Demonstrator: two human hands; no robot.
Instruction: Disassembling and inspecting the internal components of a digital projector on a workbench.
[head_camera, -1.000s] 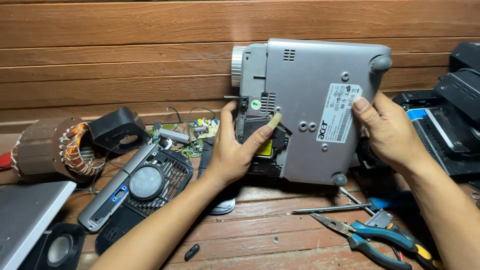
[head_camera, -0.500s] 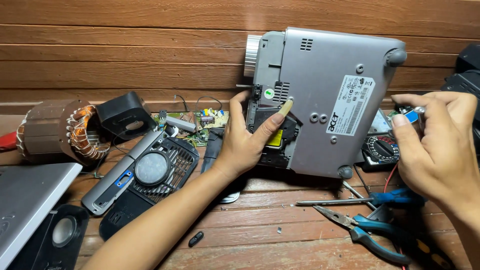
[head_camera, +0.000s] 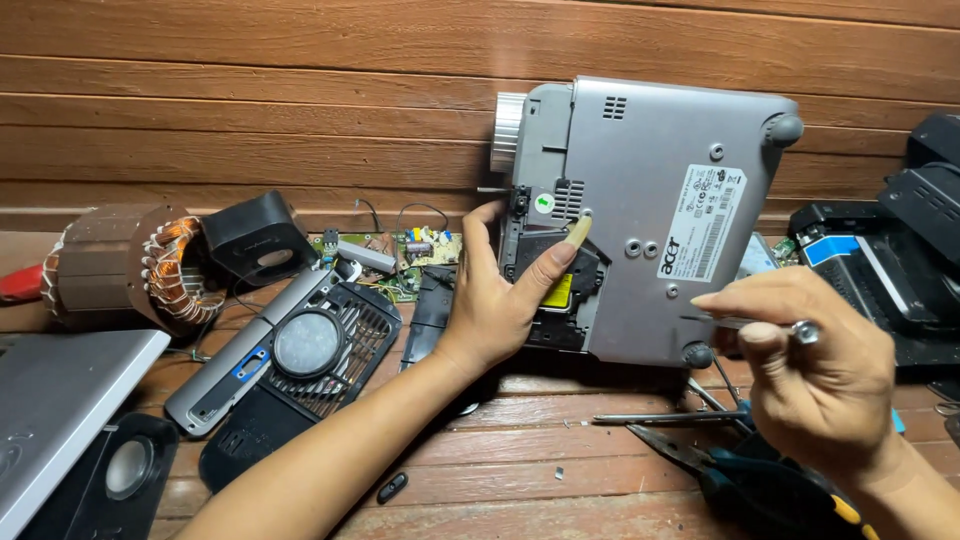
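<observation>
A silver projector (head_camera: 650, 200) stands tilted on the wooden bench with its underside toward me. My left hand (head_camera: 500, 300) grips its left side, thumb and forefinger at the edge of an open dark compartment (head_camera: 555, 290) with a yellow label inside. My right hand (head_camera: 820, 390) hovers in front of the projector's lower right corner. It pinches a thin metal screwdriver (head_camera: 745, 322) whose tip points left, close to the projector's underside near a round foot (head_camera: 697, 354).
A motor stator with copper windings (head_camera: 130, 265), a small black speaker (head_camera: 255, 240), a circuit board (head_camera: 415, 255) and a grey-black casing with a round grille (head_camera: 300, 345) lie at left. Blue-handled pliers (head_camera: 740, 470) and a metal rod (head_camera: 650, 418) lie below the projector. A black device (head_camera: 890, 270) sits at right.
My right hand let go of the projector's right edge, took up the thin screwdriver and brought it toward the underside. My left hand kept its hold at the compartment.
</observation>
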